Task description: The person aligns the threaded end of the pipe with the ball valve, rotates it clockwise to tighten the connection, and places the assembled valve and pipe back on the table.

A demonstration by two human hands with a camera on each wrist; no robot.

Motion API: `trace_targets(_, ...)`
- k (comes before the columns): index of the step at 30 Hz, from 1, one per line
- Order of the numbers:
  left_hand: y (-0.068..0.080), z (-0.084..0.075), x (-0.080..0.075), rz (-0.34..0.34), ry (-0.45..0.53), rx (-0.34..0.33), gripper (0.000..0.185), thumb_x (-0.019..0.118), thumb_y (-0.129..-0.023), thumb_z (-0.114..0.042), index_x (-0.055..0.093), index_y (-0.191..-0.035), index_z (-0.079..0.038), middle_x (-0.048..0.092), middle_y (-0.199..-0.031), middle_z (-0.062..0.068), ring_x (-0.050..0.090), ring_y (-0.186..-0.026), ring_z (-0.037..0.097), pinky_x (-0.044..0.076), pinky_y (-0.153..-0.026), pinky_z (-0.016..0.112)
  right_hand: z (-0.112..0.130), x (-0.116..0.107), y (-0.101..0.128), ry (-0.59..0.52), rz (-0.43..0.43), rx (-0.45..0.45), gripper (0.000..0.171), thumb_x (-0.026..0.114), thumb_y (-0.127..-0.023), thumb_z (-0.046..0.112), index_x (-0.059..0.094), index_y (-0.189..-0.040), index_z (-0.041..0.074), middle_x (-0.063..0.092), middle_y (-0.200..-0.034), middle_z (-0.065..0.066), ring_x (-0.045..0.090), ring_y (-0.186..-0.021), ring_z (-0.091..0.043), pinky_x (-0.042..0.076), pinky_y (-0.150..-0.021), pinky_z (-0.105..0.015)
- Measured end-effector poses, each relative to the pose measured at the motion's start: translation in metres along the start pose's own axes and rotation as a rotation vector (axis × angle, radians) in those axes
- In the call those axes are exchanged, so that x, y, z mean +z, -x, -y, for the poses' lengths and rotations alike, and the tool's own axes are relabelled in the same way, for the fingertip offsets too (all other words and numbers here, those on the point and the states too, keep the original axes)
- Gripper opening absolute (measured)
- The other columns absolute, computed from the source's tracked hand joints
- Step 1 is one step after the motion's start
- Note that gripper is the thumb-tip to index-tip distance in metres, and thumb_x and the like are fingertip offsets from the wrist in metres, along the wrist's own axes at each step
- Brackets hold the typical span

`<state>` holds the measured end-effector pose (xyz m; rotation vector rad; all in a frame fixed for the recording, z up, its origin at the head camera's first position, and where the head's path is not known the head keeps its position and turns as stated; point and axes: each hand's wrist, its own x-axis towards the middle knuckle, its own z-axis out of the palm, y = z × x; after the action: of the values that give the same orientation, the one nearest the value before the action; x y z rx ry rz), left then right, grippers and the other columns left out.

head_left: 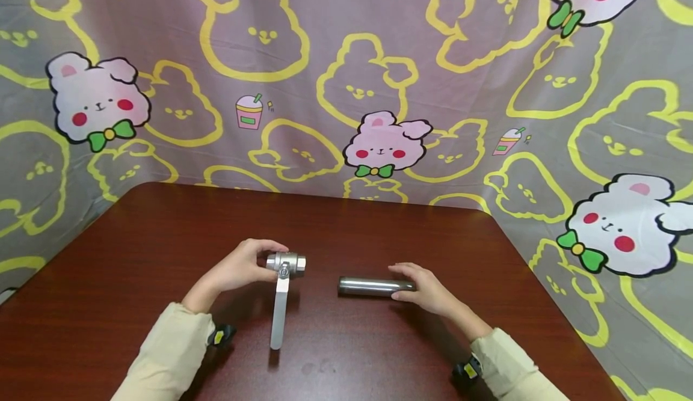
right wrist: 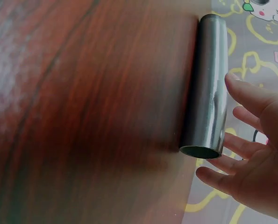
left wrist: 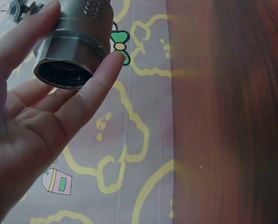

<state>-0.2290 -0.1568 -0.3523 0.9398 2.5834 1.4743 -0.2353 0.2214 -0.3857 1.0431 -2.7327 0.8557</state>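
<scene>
**Steel on dark wood — valve and pipe about to meet**

Nearest, the valve's flat handle (head_left: 278, 314) points toward the person. The left hand (head_left: 238, 267) pinches the valve (head_left: 287, 263) on the table (head_left: 135, 257). The right hand (head_left: 425, 287) curls loosely at the pipe (head_left: 370, 285) — grip not closed. Next, likely: lift the pipe, align its threads.

Left hand (head_left: 243, 266) grips valve (head_left: 286, 264); right hand (head_left: 425, 290) touches pipe (head_left: 370, 286).

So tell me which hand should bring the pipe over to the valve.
Right. The right hand already rests on the pipe lying on the table, while the left hand grips the valve.
</scene>
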Motion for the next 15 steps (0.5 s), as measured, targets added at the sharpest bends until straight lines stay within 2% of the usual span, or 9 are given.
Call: trace_targets(15,-0.0011,-0.004,0.0008,0.014,0.032,-0.006,0.042,0.068,-0.067,0.004,0.056,-0.107,0.012,0.059,-0.095,0.015,0.054,-0.076,0.017,0.047,-0.063,0.026,-0.0066,0.0057,0.0009,0.041,0.054,-0.002,0.051,0.075,-0.069,0.01,0.055,-0.114,-0.006,0.056,-0.111,-0.017,0.051,-0.103,-0.032,0.038,-0.085,-0.045)
